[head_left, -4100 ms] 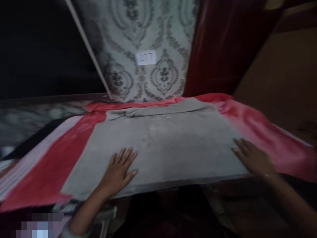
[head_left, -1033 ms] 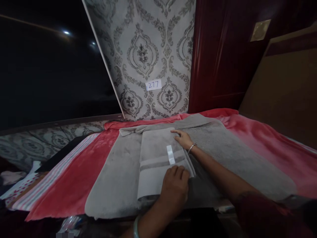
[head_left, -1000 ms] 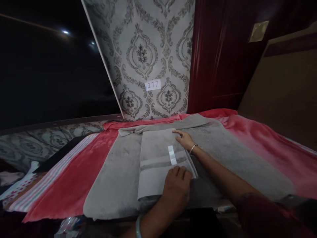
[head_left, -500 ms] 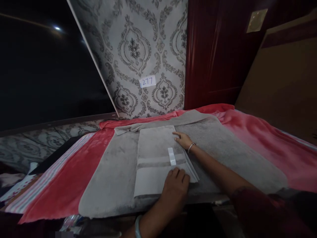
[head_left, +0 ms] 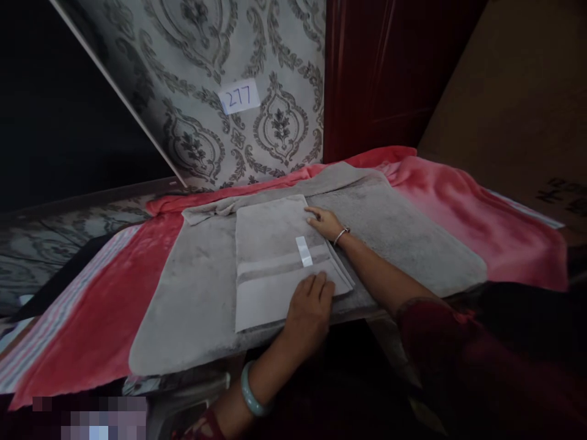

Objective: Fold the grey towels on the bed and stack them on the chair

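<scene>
A light grey folded towel lies on a larger grey plush cloth. A darker band crosses it, and a shiny white label strip sits on top. Layered edges show along its right side. My left hand rests on the towel's front right part, fingers slightly bent and apart, thumb hidden. At the towel's far right edge, my right hand touches the border with finger and thumb spread. A pale bangle circles my left wrist and a thin bracelet my right.
Under the grey cloth spreads a red and pink blanket with a striped border. Behind stand a patterned wall with a paper marked 277, a dark screen, a dark red door panel and a large cardboard box.
The camera has tilted downward, so the surroundings appear higher and shifted left. Both hands stay at about the same places on the folded towel, which looks unchanged.
</scene>
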Demonstrator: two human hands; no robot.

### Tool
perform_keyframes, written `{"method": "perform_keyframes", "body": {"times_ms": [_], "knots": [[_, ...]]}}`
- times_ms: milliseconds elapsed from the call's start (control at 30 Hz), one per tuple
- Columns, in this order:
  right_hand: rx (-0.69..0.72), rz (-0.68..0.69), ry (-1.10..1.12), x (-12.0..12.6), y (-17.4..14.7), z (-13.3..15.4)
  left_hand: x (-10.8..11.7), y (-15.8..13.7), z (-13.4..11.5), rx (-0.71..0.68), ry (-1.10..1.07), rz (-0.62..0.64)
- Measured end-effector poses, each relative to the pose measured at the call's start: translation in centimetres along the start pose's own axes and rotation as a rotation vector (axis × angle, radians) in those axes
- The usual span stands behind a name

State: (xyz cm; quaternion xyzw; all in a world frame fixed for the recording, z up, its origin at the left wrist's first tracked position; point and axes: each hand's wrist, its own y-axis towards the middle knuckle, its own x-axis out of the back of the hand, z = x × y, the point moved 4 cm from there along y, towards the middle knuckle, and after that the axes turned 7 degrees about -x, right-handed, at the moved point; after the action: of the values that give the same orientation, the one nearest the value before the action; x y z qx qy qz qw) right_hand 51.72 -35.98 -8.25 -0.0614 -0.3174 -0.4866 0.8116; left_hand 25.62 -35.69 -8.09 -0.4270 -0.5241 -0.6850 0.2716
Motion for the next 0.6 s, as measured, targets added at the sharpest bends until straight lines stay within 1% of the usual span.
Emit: {"method": "perform_keyframes", "body": {"times_ms": [100, 267, 400, 533, 600], "knots": [[0.015, 0.001, 0.003, 0.0, 0.1, -0.3, 0.6, -0.3, 0.2, 0.006, -0.006, 0.007], [0.072, -0.018, 0.002, 0.1, 0.1, -0.3, 1.3, 0.0, 0.2, -0.071, -0.013, -0.048], [0.06, -0.017, 0.002, 0.1, 0.0, -0.3, 1.2, 0.0, 0.0, -0.087, 0.0, -0.101], [0.055, -0.036, 0.005, 0.2, 0.1, -0.5, 0.9, -0.3, -0.5, -0.12, 0.036, -0.111], [0.061, -0.041, 0.005, 0.2, 0.1, -0.5, 0.8, -0.5, -0.5, -0.126, 0.016, -0.105]]}}
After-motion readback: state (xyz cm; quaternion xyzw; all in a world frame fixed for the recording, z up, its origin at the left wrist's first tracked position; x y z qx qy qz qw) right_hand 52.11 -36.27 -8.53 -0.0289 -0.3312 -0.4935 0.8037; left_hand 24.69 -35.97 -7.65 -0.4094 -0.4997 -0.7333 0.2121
